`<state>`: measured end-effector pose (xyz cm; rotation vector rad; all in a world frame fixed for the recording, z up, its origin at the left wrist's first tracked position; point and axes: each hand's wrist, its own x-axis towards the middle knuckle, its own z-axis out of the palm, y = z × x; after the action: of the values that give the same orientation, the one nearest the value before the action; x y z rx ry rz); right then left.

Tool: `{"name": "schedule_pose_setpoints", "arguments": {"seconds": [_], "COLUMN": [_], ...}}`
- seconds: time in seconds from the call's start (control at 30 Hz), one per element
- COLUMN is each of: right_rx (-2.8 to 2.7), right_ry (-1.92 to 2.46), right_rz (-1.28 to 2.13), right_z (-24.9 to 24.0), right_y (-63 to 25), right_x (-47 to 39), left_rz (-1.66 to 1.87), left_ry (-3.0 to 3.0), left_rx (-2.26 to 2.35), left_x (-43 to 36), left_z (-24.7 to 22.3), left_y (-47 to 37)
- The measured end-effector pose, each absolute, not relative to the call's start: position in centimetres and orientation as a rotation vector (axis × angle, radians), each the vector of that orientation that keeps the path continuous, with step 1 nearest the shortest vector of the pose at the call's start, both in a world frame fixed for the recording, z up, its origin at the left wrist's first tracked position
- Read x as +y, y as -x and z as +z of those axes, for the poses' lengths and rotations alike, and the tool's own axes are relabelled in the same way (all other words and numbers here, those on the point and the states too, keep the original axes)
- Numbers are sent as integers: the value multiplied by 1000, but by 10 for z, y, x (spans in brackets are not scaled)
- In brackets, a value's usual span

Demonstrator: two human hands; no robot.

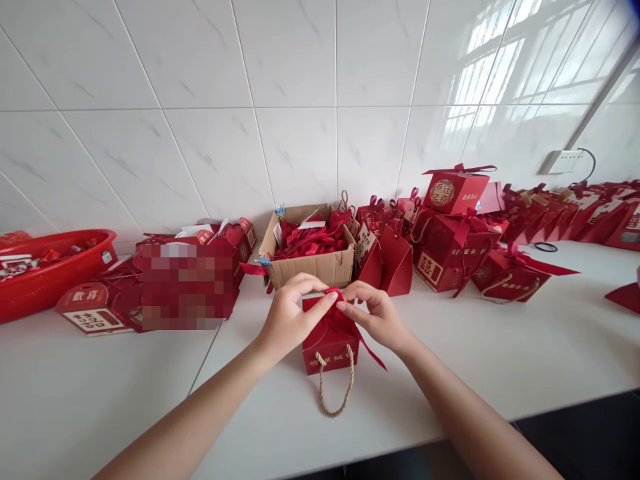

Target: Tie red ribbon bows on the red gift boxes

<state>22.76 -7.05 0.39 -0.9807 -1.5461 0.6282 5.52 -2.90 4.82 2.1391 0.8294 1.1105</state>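
Observation:
A small red gift box with gold lettering stands on the white table in front of me. Its twisted gold cord handle hangs down the near side. Over the top of the box runs a red ribbon, one end trailing to the right. My left hand pinches the ribbon between thumb and fingers above the box lid. Close beside it, my right hand also pinches the ribbon, thumb and fingertips together. The fingers partly hide the ribbon's loop.
Behind the box stands a cardboard box full of red ribbons. A red plastic basin and flat red boxes lie to the left. Finished-looking red gift boxes crowd the right, below a wall socket. The table's white top ends near me.

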Motion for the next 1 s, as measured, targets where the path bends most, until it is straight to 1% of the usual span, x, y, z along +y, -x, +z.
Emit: {"name": "schedule_pose_setpoints", "arguments": {"seconds": [0.1, 0.2, 0.33, 0.43, 0.57, 0.7, 0.83, 0.9, 1.0], "right_rx": [-1545, -1544, -1568, -1579, -1533, -1576, -1737, -1792, -1778], "right_ry": [1019, 1028, 914, 985, 1189, 1326, 1264, 1212, 1220], "right_rz": [639, 753, 922, 921, 819, 596, 481, 470, 449], "right_z": [3, 4, 7, 10, 11, 10, 12, 13, 11], "right_y": [-225, -222, -217, -211, -201, -194, -196, -199, -199], "right_x": [-72, -74, -74, -72, -67, -66, -70, -72, -72], "left_rz": [1070, 986, 604, 436, 408, 399, 635, 729, 764], "left_ry": [-2093, -2011, -1796, -1582, -1615, -1879, -2359, -2537, -2685], "left_rx": [948, 1130, 1128, 1090, 1010, 931, 914, 791, 556], "left_x": [-24, -18, -17, -20, -25, -32, -33, -28, -17], "left_z": [44, 33, 18, 19, 41, 74, 97, 103, 102], "left_y": [-39, -20, -4, 2, 7, 2, -16, -28, -45]}}
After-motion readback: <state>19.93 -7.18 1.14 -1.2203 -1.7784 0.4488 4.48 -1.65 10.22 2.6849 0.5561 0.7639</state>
